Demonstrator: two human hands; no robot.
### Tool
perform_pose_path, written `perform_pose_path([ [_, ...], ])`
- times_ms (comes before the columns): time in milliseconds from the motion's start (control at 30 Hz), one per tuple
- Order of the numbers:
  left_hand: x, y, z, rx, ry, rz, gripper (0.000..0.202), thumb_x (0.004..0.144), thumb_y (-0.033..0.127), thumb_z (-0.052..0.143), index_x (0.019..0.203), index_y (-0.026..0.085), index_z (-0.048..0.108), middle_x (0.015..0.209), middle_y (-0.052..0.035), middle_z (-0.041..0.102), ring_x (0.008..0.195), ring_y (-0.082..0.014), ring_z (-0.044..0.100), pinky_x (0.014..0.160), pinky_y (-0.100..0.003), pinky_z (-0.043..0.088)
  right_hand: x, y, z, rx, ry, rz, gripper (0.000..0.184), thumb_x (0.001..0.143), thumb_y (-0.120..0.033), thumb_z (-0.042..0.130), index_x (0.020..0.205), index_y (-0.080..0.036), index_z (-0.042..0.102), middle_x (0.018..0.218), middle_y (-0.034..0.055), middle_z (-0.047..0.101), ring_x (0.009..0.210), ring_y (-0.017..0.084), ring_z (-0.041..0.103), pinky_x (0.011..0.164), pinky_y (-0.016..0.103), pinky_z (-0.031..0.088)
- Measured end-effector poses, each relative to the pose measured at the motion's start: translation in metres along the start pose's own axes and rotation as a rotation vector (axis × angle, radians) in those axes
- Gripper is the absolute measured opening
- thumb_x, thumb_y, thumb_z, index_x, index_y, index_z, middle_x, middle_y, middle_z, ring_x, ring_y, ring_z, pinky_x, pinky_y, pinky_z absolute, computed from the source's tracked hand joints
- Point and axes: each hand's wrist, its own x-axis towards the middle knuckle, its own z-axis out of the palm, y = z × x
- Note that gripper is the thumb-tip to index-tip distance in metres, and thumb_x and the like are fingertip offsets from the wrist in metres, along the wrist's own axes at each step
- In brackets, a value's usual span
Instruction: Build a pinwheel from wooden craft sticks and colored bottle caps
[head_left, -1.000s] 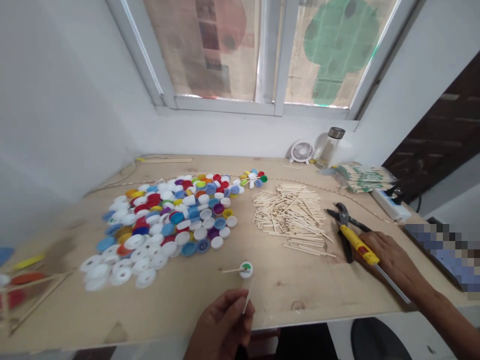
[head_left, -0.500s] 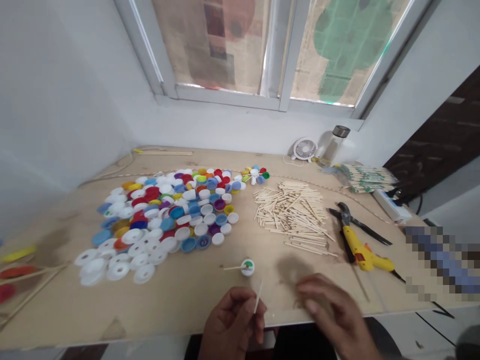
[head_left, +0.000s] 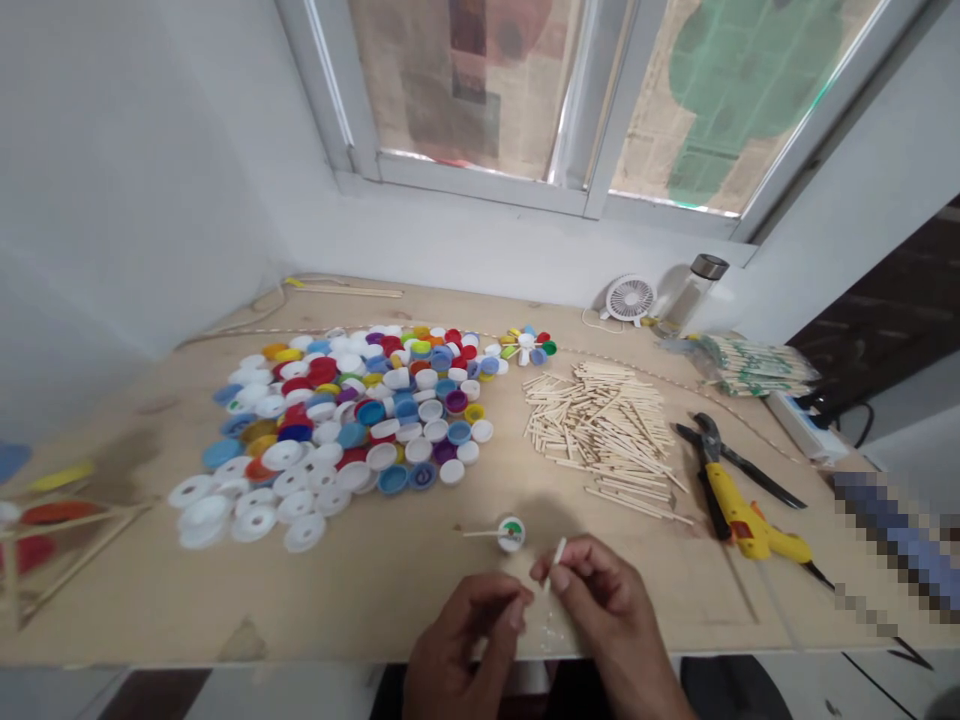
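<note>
Both hands meet at the front edge of the wooden tabletop [head_left: 375,590]. My left hand [head_left: 461,645] and my right hand [head_left: 607,620] each pinch one end of a short thin wooden stick [head_left: 556,553]. Just beyond the fingers lies a white bottle cap [head_left: 511,533] with a stick glued to its side. A heap of several coloured bottle caps [head_left: 352,420] covers the left middle. A pile of cut wooden sticks [head_left: 604,430] lies to the right of it.
A yellow glue gun [head_left: 757,530] and black pliers [head_left: 709,445] lie at the right. A small white fan [head_left: 630,298], a glass bottle [head_left: 694,290] and a bagged bundle of sticks [head_left: 757,365] stand at the back right. A stick frame with caps [head_left: 45,540] sits at far left.
My right hand left the glue gun on the table and came across to the stick held by my left hand. It now pinches that stick too. The view shifted slightly left.
</note>
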Motion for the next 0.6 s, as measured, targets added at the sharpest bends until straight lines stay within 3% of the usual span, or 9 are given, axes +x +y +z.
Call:
perform_pose_path([
  [67,0.014,-0.004,-0.015,0.264,0.075,0.283,0.007,0.079,0.027,0.063,0.085,0.026,0.068,0.078,-0.002,0.07,0.072,-0.02,0.063,0.072,-0.03,0.049,0.012,-0.005,-0.013,-0.195,0.036,-0.04,0.027,0.083,-0.045,0.062,0.076,-0.019,0.061,0.07,0.0007,0.064,0.066,0.014,0.059,0.062,0.023,0.046],
  [133,0.03,-0.009,-0.027,0.442,-0.029,0.549,0.018,0.08,0.02,0.059,0.094,0.027,0.068,0.09,-0.0042,0.071,0.091,-0.024,0.062,0.087,-0.036,0.046,0.024,-0.008,-0.026,-0.442,-0.024,-0.082,0.025,0.085,-0.042,0.06,0.076,-0.018,0.061,0.069,0.0004,0.063,0.064,0.014,0.057,0.058,0.022,0.044],
  [233,0.053,-0.016,-0.033,0.644,-0.113,0.763,0.029,0.08,0.018,0.059,0.108,0.024,0.064,0.098,-0.0064,0.07,0.1,-0.0262,0.057,0.093,-0.041,0.04,0.038,-0.007,-0.036,-0.711,-0.112,-0.167,0.019,0.088,-0.033,0.055,0.079,-0.018,0.063,0.072,0.001,0.063,0.067,0.015,0.058,0.061,0.023,0.045],
  [400,0.067,-0.023,-0.022,0.802,-0.2,0.775,0.028,0.078,0.02,0.061,0.106,0.022,0.064,0.099,-0.0079,0.069,0.1,-0.0279,0.056,0.092,-0.046,0.037,0.049,-0.007,-0.032,-0.858,-0.195,-0.242,0.011,0.086,-0.021,0.056,0.078,-0.02,0.064,0.074,0.0014,0.065,0.071,0.016,0.059,0.066,0.026,0.044],
  [600,0.072,-0.023,-0.021,0.842,-0.276,0.741,0.027,0.079,0.02,0.063,0.105,0.022,0.064,0.097,-0.0069,0.069,0.096,-0.0256,0.058,0.089,-0.043,0.039,0.055,-0.009,-0.029,-0.93,-0.243,-0.271,0.012,0.087,-0.018,0.054,0.08,-0.02,0.065,0.076,0.0014,0.067,0.074,0.016,0.059,0.068,0.027,0.043],
])
